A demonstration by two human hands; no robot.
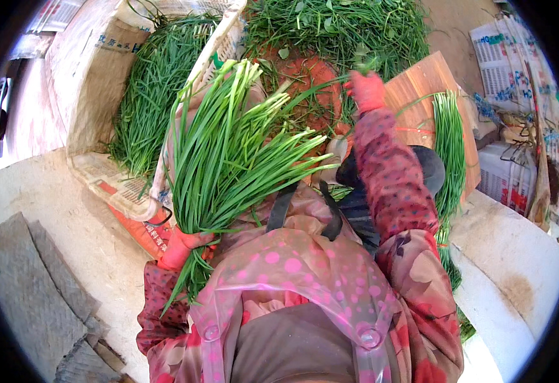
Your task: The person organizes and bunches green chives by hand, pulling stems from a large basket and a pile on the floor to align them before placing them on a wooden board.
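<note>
My left hand [180, 247], in a reddish glove, is closed around the leafy end of a large bunch of garlic chives [222, 159]. The pale cut ends fan upward and to the right, over my lap. My right hand [366, 90], also gloved in red, reaches forward above a reddish round surface [308, 73] strewn with leaf scraps. Its fingers are closed on a few green leaves, one trailing left toward the bunch, another bit sticking up above the fingers. The exact grip is slightly blurred.
A pale plastic crate [94, 96] full of chives [155, 96] stands at the left. Ahead lies a heap of loose greens [343, 32]. At the right, a tied chive bundle [449, 147] rests on a wooden board [413, 96]. Grey cardboard [30, 287] lies lower left.
</note>
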